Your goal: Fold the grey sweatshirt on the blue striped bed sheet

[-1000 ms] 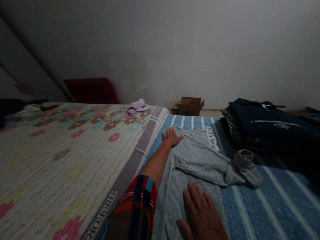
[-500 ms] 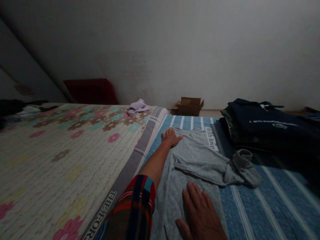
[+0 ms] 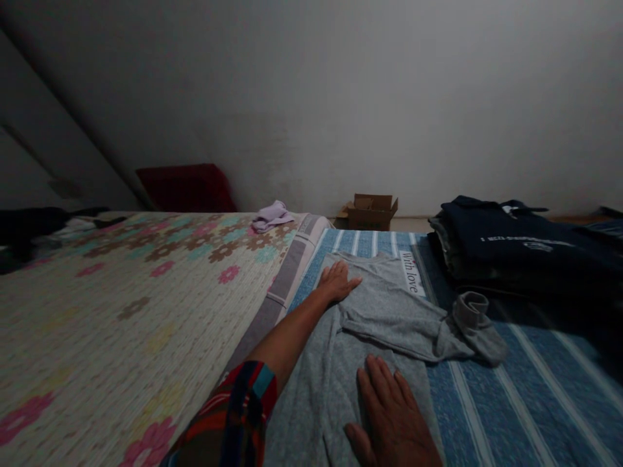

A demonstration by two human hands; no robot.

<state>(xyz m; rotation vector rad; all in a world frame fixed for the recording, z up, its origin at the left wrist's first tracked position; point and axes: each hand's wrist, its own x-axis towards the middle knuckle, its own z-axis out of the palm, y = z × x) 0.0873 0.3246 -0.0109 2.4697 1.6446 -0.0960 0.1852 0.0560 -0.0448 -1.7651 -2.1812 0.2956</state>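
Note:
A grey long-sleeved shirt (image 3: 374, 292) lies on the blue striped sheet (image 3: 467, 402), one sleeve folded across it with the cuff (image 3: 471, 310) sticking out past its right side. My left hand (image 3: 337, 281) rests flat near the shirt's far left shoulder, fingers stretched out and holding nothing. Closer to me, my right hand (image 3: 389, 408) lies palm down on the shirt's body, below the folded sleeve, its fingers extended. A white "With love" print (image 3: 411, 272) shows at the shirt's far right edge.
On the right stands a stack of folded dark clothes (image 3: 516, 240). A cardboard box (image 3: 370, 213) is by the wall. Left of the shirt spreads a flowered bed cover (image 3: 160, 311) with a lilac cloth (image 3: 272, 216) on it; a dark red object (image 3: 187, 188) stands behind.
My left hand has slid slightly towards me along the shirt's left side. My right hand keeps its place on the shirt. The view has shifted a little.

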